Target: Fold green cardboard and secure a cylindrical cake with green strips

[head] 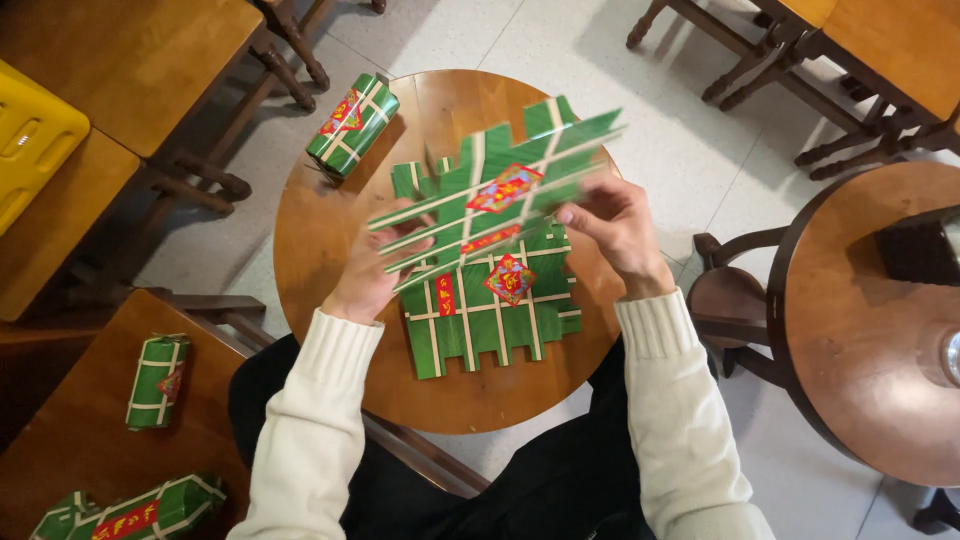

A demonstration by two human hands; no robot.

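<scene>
Dead centre of the frame, over the small round wooden table (330,290): a flat green box blank (497,185), cream stripes, red label, up in the air and tilted. Left hand (372,272) under the lower left edge, fingers curled up against it; right hand (615,225) pinching the right edge between thumb and fingertips. Below, flat on the tabletop, a stack of the same blanks (490,310), not lined up too neatly.

Risk-wise, just a guess: thin card gripped only at the edges, so could bend or crease in the wrong spot, or slip and knock the stack askew. Stack sits close to the near rim too, so a nudge might slide sheets off onto the floor.

As for containers: one folded green box (352,124) at the table's upper left edge, closed, contents hidden. Another folded box (157,381) on the brown table at lower left, two more (130,512) at the bottom left corner, all closed, no telling what's inside. Yellow plastic crate (28,135) at upper left, only its lid showing.
</scene>
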